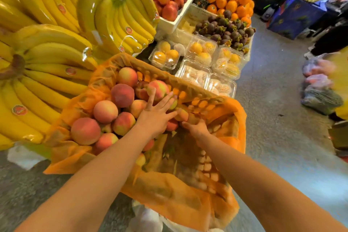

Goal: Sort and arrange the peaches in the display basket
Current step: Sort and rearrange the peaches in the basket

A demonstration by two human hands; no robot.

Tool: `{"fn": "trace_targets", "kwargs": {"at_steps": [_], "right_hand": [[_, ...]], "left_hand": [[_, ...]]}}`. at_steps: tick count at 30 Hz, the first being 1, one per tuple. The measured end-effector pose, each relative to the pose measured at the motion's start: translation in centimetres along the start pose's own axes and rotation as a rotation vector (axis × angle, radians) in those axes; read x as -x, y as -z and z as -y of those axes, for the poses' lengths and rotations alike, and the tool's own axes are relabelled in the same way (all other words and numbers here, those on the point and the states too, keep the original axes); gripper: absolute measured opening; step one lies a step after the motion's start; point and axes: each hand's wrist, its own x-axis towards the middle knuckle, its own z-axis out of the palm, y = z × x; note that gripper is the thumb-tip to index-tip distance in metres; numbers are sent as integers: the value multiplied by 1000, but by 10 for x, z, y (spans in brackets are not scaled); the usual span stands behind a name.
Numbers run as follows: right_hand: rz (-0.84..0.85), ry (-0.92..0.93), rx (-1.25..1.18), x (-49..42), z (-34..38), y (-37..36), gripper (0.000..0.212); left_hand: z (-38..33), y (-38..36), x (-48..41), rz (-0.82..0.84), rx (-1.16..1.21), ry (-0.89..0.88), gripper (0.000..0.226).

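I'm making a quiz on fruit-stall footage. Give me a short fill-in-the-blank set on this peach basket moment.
1. The basket is lined with ____ mesh.
2. The left hand lies spread flat on the ____.
3. Left of the basket lie bunches of ____.
4. Behind the basket, yellow fruit sits in clear plastic ____.

Missing words: orange; peaches; bananas; boxes

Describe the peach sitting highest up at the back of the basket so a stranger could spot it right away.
Find the orange-lined basket in front of the banana bunches. Follow the peach pile to its far end, beyond the left hand. The top peach sits alone against the liner's back edge, paler and yellower than the deep red peach just below it.
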Motion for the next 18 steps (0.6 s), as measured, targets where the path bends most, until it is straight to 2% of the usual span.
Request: {"fn": "trace_targets", "kwargs": {"at_steps": [6,10,15,18], "right_hand": [[-64,-30,-66,-4,-8,-7,69],[-61,-70,-86,-12,-13,-14,56],[-5,-20,-81,-10,-8,-12,61],[-40,-80,-30,-7,-7,-8,67]], "left_hand": [[6,-1,-4,8,-30,-42,57],[9,-4,-6,-6,-49,-60,58],[10,-8,-5,-30,-74,-55,56],[9,-8,-5,-35,-89,-51,57]]}}
